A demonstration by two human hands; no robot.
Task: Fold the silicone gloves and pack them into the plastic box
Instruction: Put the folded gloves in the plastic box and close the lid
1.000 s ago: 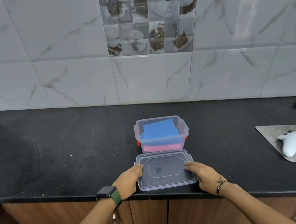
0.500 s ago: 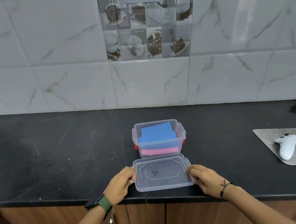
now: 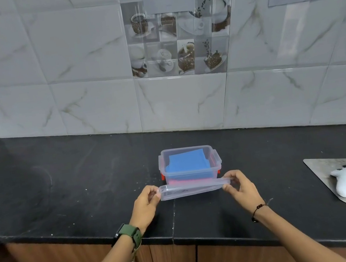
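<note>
Black worktop (image 3: 64,192) runs under a marbled tile wall, and the clear box (image 3: 190,164) stands near its front edge, about midway along. Folded gloves already lie inside, a blue one (image 3: 187,163) on top of a pink one (image 3: 188,179), so the folding and packing look finished. What remains, by my reading, is closing up: the left hand (image 3: 146,204) and right hand (image 3: 240,187) each pinch one end of the lid (image 3: 194,188), holding it level just in front of the box, not yet seated on it.
</note>
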